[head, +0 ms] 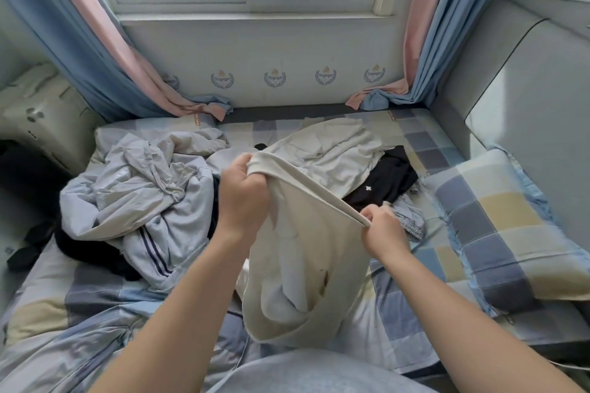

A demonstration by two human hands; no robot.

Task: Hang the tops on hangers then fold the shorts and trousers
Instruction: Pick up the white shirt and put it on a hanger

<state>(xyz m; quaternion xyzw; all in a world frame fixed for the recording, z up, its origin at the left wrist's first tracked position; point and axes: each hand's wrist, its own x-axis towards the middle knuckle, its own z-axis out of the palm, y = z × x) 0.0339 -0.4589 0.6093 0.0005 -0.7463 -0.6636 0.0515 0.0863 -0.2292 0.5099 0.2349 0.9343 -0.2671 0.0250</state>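
Note:
A cream garment [297, 277] hangs above the bed, stretched by its ribbed edge between both hands. My left hand [244, 193] grips the upper left end of that edge. My right hand [381, 228] pinches the lower right end. The rest of the cream cloth drapes back over the bed behind my hands. A black garment with a small white mark [383, 185] lies right of it. A heap of light grey clothes with dark stripes [143, 198] lies to the left, over something black [86, 249].
The bed has a checked blue, grey and yellow sheet [402, 306] and a matching pillow [498, 226] at the right. Curtains [105, 67] hang at both sides of the window. A padded headboard [510, 80] stands on the right. No hanger is in view.

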